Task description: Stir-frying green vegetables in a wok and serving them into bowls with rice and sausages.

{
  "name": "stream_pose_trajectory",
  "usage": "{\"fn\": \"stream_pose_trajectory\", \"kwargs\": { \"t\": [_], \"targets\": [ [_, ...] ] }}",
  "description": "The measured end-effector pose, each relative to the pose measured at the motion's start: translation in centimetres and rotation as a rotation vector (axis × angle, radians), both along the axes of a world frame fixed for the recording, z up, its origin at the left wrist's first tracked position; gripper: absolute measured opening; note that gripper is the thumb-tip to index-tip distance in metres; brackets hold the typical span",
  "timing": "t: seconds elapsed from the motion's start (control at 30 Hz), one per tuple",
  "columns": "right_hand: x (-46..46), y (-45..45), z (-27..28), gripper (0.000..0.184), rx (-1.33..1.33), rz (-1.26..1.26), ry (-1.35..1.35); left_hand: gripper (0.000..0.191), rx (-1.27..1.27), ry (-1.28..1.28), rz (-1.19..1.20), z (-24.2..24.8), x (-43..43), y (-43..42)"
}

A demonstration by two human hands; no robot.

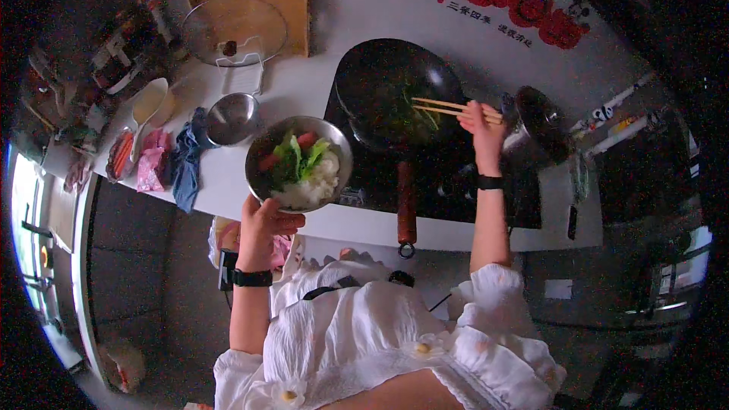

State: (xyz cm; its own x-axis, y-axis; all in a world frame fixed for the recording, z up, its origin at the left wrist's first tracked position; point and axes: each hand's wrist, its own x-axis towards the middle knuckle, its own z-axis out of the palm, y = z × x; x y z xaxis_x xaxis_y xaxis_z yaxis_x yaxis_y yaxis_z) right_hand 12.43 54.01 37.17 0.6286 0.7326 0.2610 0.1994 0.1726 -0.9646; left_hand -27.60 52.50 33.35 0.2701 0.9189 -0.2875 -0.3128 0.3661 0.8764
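My left hand point(267, 225) grips the near rim of a metal bowl point(344, 154), held up at the counter's front, left of the stove. White rice point(310, 185), green leaves point(296, 156) and reddish pieces point(306, 139) lie inside it. In my right hand point(483, 131) is a pair of wooden chopsticks point(441, 107), whose tips reach over a dark wok point(376, 62). Leafy greens point(418, 117) sit in the wok at those tips; whether the chopsticks pinch any is unclear. The wok's brown wooden handle point(406, 202) points toward me.
Beyond the held bowl stands a smaller metal bowl point(232, 118). Blue cloth point(189, 159) and a pink packet point(152, 160) hang near the counter edge. A glass lid point(239, 28) leans on a wooden board point(296, 17). Right of the wok is a metal pot point(529, 125).
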Motion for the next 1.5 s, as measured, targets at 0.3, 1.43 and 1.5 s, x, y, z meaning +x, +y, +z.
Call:
{"fn": "stream_pose_trajectory", "kwargs": {
  "t": [0.3,1.43,1.5],
  "targets": [
    [2.0,4.2,-3.6,0.024,0.085,-0.150,-0.367,0.028,-0.044,0.052,0.053,-0.2,-0.7,-0.3],
    [-0.1,0.6,1.0,0.025,-0.011,0.097,-0.171,0.025,-0.069,0.043,0.015,-0.6,-0.3,0.5],
    [1.3,2.3,0.4,0.025,-0.005,0.039,-0.129,0.025,-0.058,0.028,0.031,-0.7,-0.3,0.6]
  ]
}}
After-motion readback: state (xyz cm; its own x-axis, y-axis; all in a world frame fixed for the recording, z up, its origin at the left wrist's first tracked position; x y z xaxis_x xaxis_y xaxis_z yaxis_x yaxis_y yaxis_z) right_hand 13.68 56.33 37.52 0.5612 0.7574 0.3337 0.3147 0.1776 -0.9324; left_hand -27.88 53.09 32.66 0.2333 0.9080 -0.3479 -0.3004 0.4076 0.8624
